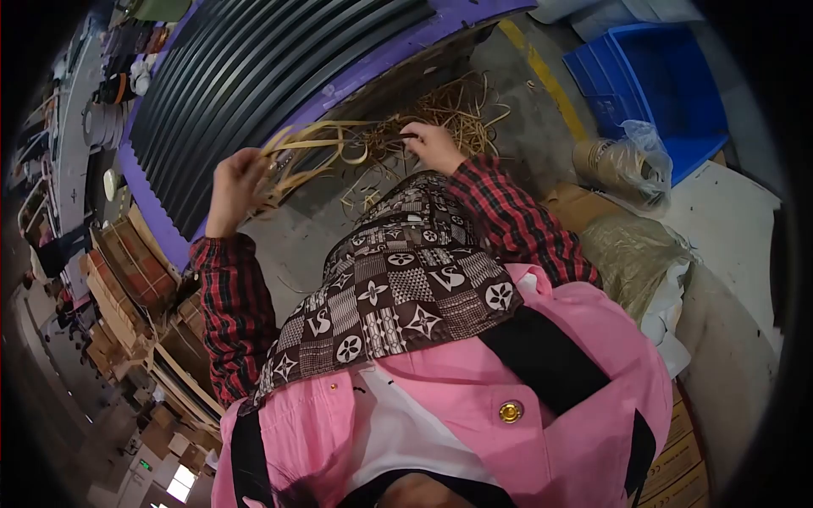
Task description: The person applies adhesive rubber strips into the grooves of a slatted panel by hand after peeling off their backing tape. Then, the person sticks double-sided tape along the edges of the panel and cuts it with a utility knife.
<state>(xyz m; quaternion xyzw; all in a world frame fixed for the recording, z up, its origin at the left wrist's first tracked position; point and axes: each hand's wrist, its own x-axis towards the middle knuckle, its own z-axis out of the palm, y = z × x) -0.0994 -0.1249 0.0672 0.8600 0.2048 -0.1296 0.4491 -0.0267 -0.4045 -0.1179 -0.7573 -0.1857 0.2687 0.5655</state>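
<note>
Left hand (237, 188) grasps golden strips (305, 142), upper left of frame; right hand (434, 146) pinches dark strand (407, 135), upper centre; hard tug could snag tangled pile (467, 108).

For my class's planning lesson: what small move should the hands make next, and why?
Perhaps ease the right hand away from the left hand to reduce slack: the left grips yellow strips that loop loosely, the right seems to pinch a dark strip near a tangled pile.

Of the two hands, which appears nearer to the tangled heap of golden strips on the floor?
The right hand appears nearer, with the heap behind it in this view. The left hand is farther, beside the ridged black panel.
</note>
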